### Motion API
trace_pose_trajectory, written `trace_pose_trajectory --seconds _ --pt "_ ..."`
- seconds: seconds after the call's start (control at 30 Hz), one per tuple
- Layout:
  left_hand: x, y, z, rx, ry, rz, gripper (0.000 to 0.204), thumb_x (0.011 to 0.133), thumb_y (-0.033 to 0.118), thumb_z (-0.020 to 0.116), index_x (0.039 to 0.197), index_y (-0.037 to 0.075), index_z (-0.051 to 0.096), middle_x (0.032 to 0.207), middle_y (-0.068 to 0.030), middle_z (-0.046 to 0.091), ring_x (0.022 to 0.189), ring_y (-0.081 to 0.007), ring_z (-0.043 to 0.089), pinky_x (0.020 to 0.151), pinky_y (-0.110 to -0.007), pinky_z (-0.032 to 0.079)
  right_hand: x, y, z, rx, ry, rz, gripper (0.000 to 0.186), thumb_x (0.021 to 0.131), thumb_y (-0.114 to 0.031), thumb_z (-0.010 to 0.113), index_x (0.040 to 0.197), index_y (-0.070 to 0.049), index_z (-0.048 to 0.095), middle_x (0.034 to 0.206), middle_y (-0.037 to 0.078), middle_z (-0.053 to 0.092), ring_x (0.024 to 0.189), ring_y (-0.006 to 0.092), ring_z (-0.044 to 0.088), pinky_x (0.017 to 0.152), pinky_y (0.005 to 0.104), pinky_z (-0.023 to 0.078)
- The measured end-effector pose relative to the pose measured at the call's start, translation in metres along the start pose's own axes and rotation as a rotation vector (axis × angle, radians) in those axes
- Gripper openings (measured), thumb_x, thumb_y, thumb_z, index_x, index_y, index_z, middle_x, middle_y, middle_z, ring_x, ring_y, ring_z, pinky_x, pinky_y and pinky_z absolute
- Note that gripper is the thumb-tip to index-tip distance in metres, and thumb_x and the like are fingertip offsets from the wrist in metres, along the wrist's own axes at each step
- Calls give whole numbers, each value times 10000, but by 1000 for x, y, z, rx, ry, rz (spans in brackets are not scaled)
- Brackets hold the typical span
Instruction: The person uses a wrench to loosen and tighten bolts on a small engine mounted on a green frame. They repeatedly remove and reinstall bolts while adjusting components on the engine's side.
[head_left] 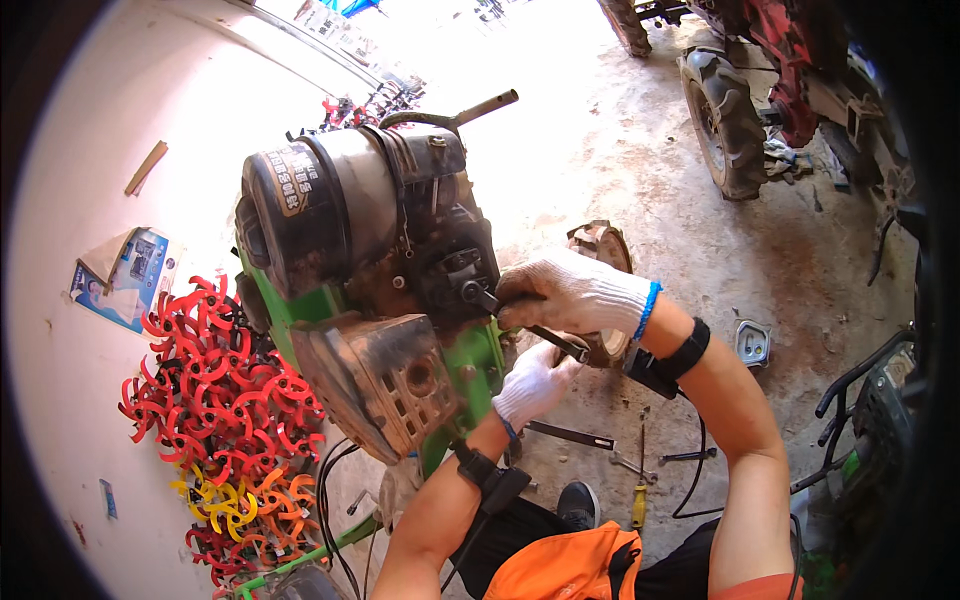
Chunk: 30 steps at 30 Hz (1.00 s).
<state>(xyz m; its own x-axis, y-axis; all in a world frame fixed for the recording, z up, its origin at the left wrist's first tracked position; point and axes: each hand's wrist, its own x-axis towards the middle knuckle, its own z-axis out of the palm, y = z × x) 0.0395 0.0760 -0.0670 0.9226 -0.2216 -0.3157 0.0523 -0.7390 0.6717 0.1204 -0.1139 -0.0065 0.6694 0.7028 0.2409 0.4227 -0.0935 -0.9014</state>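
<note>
My right hand [575, 290], in a white knit glove with a blue cuff, is closed round the middle of a dark wrench [560, 343]. The wrench's upper end meets the engine [440, 275] at a round fitting. My left hand [535, 385], also gloved, is closed at the wrench's lower end; its fingertips are partly hidden. The engine, dirty and dark, sits on a green frame [475, 365] and carries a grey-black tank [325, 205]. A rusty, slotted muffler guard [385, 375] is left of my left hand. Behind my right hand stands a lugged wheel [610, 345].
Red, orange and yellow curved tiller blades [230, 380] are heaped by the left wall. A yellow-handled screwdriver [639, 505], a flat bar [570, 435] and other tools lie on the floor near my shoe [578, 505]. A red machine with a tyre [722, 125] stands far right.
</note>
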Motion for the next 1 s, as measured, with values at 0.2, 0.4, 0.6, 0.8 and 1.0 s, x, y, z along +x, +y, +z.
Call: trace_pose_trajectory --seconds 0.2,0.4,0.6,0.8,1.0 --pt "10 -24 3 77 55 209 417 1135 311 668 1377 -22 732 1181 -129 814 1053 -224 750 956 -373 590 -7 -6 13 4 50 -137 454 1020 -336 769 1334 -9 793 1159 209 830 1033 316 803 951 422 636" --pt "12 -98 8 306 78 324 518 1142 394 711 1454 -20 716 1264 -138 812 1123 -239 750 1019 -385 590 -9 -18 44 161 -217 -157 400 1056 -253 764 1352 17 759 1186 166 844 1043 272 774 968 404 617" --pt "17 -65 3 -177 31 182 249 1114 168 720 1296 0 742 1126 -38 750 1011 -110 653 947 -304 557 -17 -4 15 409 14 -70 440 1160 -315 636 1459 3 691 1221 129 803 1050 196 760 902 352 642" --pt "3 -20 -2 -164 -11 39 276 1117 168 691 1316 -19 735 1176 -72 773 1062 -147 686 995 -327 557 -26 7 -23 -94 293 -80 432 1169 -400 636 1448 -80 716 1123 158 791 926 240 750 869 397 630" --pt "0 -15 -1 -108 7 81 324 1124 216 676 1330 -27 738 1188 -142 811 1115 -207 739 1047 -359 563 -22 -11 -21 -279 298 -182 379 1130 -375 660 1321 -66 770 1103 183 806 956 349 785 897 455 623"
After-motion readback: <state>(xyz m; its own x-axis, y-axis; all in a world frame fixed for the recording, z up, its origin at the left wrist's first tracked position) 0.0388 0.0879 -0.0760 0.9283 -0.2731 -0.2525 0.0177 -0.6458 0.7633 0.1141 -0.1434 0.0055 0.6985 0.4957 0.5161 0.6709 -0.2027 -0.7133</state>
